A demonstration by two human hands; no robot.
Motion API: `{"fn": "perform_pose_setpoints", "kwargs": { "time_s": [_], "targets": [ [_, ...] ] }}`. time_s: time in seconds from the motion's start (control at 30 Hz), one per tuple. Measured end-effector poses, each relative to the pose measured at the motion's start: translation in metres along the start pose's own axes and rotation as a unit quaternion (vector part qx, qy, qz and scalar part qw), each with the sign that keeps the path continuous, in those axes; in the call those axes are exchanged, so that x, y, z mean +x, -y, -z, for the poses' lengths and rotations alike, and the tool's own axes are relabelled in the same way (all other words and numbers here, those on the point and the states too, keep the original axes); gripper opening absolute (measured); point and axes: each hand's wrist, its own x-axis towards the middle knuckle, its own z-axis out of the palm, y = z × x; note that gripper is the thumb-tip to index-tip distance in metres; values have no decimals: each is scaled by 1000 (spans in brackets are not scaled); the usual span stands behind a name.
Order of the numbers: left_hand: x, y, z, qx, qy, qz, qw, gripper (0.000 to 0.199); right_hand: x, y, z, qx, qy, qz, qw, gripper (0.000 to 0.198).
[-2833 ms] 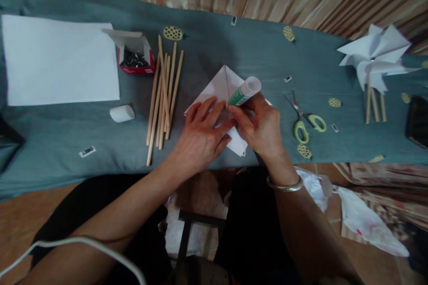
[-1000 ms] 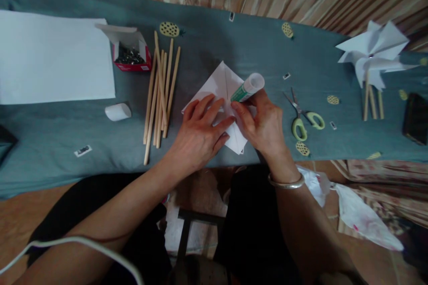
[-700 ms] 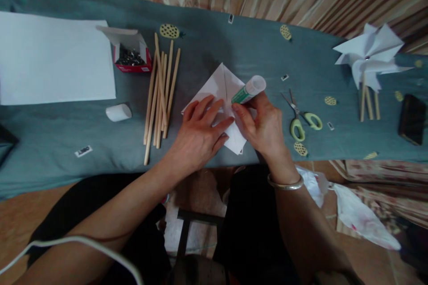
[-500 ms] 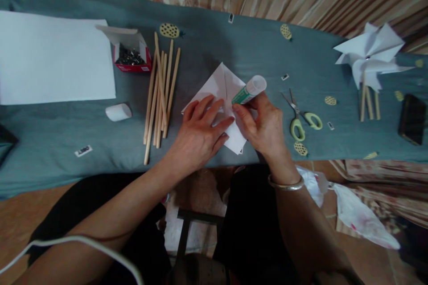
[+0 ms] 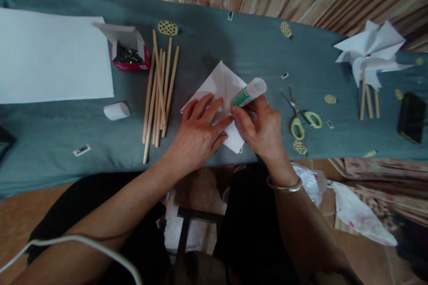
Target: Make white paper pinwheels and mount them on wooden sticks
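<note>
While the right hand (image 5: 262, 129) gripped a glue stick (image 5: 249, 92), the left hand (image 5: 197, 138) lay spread on folded paper (image 5: 214, 82).
The paper sat on the table (image 5: 314, 62) beneath both hands, the stick tilted over it; leftward lay wooden rods (image 5: 171, 85), a white cylinder (image 5: 117, 111) and an open red box (image 5: 135, 66); rightward, green-handled scissors (image 5: 297, 108) and, farther off, a pinwheel (image 5: 374, 49).

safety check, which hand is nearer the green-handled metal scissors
Right. The right hand is left of the scissors; the left hand lies farther left, on folded white paper.
</note>
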Motion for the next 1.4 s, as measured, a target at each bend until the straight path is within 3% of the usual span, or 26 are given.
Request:
{"fn": "perform_pose_setpoints", "kwargs": {
  "time_s": [0.33,0.7,1.17,1.4],
  "targets": [
    [1,-2,4,-6,16,10,1000,39,0,4,-1,-11,13,-7,1000,19],
    [0,-1,-1,-50,-8,12,999,42,-1,4,-2,-25,20,-1,999,22],
    [2,-4,3,-9,21,12,1000,41,0,4,-5,-29,10,9,999,19],
    [1,-4,3,-12,8,12,1000,41,1,5,-7,-27,13,4,1000,20]
  ]
}}
